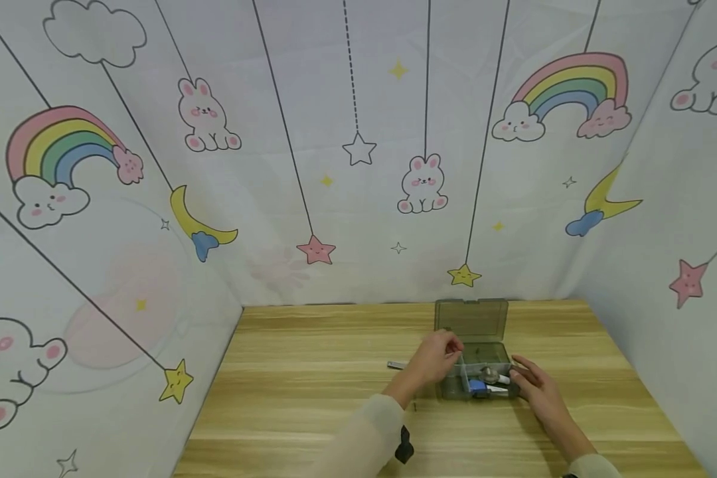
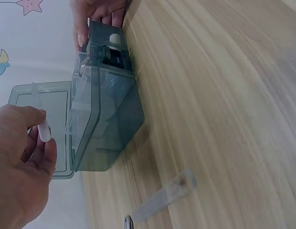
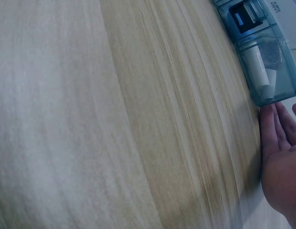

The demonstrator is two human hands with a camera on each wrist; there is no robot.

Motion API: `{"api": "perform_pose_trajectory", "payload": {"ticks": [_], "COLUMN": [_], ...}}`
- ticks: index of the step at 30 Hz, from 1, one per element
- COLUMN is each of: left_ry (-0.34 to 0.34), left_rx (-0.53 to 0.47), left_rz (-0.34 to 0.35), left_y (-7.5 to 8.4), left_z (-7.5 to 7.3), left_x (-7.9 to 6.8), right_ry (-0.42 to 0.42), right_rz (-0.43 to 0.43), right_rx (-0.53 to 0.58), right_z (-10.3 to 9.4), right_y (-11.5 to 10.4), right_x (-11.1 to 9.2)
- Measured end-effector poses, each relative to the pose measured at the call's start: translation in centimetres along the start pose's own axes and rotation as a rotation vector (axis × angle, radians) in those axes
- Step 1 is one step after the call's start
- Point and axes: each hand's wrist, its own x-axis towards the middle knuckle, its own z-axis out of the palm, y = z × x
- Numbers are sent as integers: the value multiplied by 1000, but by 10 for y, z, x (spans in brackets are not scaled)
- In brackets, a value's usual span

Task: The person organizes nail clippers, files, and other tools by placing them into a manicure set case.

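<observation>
A grey-green translucent plastic storage box [image 1: 451, 388] stands on the wooden table, its lid [image 1: 472, 320] tipped up at the back. Above the box's left part, my left hand [image 1: 435, 358] pinches a slim stick with a white end [image 2: 44, 131] between thumb and fingers; a translucent shaft runs up from it. My right hand [image 1: 538, 392] rests against the box's right end, fingers [image 3: 269, 126] fairly straight along its wall. Inside the front compartments lie a blue item [image 1: 477, 385], a white tube [image 3: 256, 67] and a dark square item [image 3: 245, 16].
Left of the box, a small silver metal piece [image 1: 396, 365] lies on the table. A narrow clear case [image 2: 164, 195] lies close to the box's left side. Nearer the front is a small black object [image 1: 404, 446]. A printed cloth wall [image 1: 358, 219] rises behind the table [image 1: 311, 398].
</observation>
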Motion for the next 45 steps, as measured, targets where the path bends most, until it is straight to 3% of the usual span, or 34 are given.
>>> {"api": "perform_pose_trajectory", "payload": {"ticks": [16, 25, 38, 45], "left_ry": [21, 61, 33, 3], "left_rx": [39, 40, 56, -29], "left_rz": [-1, 15, -7, -18], "left_y": [9, 11, 16, 16], "left_z": [28, 31, 37, 35], "left_x": [16, 20, 23, 22], "right_ry": [9, 11, 3, 13], "right_rz": [-4, -28, -21, -39], "right_rx": [23, 26, 1, 2], "right_z": [1, -1, 0, 1], "right_y": [0, 1, 0, -1], "right_x": [0, 1, -1, -1]}}
